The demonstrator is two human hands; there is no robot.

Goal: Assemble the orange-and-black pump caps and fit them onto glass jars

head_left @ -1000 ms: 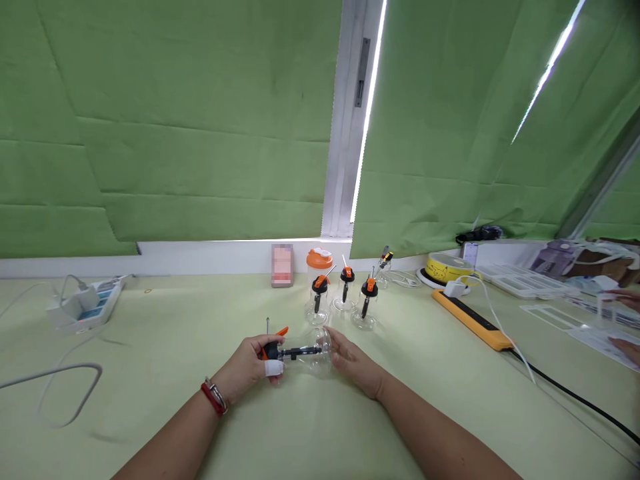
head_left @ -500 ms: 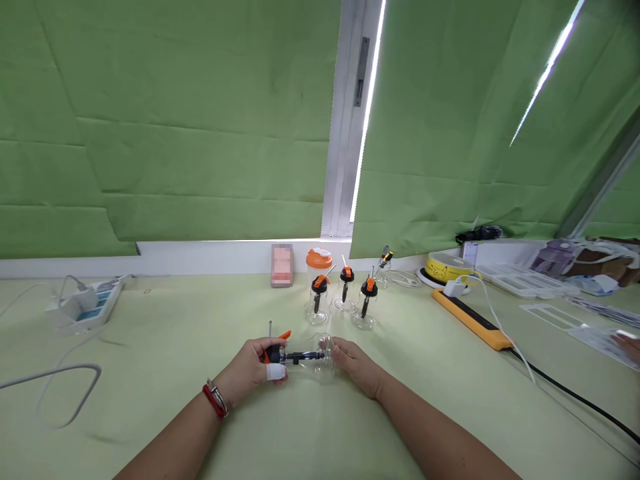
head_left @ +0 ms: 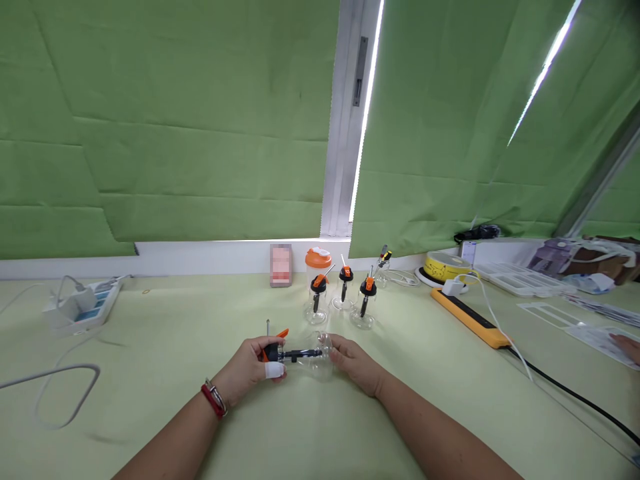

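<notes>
Lying on its side between my hands is a clear dispenser bottle [head_left: 316, 357] with a black and orange spout lid and a dark tube inside. My left hand [head_left: 261, 361], a white wrap on its thumb, is closed around the lid. At the other end, my right hand [head_left: 354, 363] holds the bottle's base, its fingers partly hidden behind the clear wall. Beyond the hands stand three similar upright bottles: a left one [head_left: 317, 308], a middle one [head_left: 343, 293] and a right one [head_left: 364, 305], each with a black and orange lid.
Behind the bottles stand an orange-lidded cup [head_left: 319, 257] and a pink phone-like object [head_left: 281, 265]. An orange power strip [head_left: 470, 319] lies to the right; a white one [head_left: 97, 307] is far left with loose cables. Another person's hand [head_left: 627, 348] shows at the right edge.
Both hands stay on the bottle, which has shifted very slightly left. The view has moved a little, and the other person's hand at the right edge has moved slightly.
</notes>
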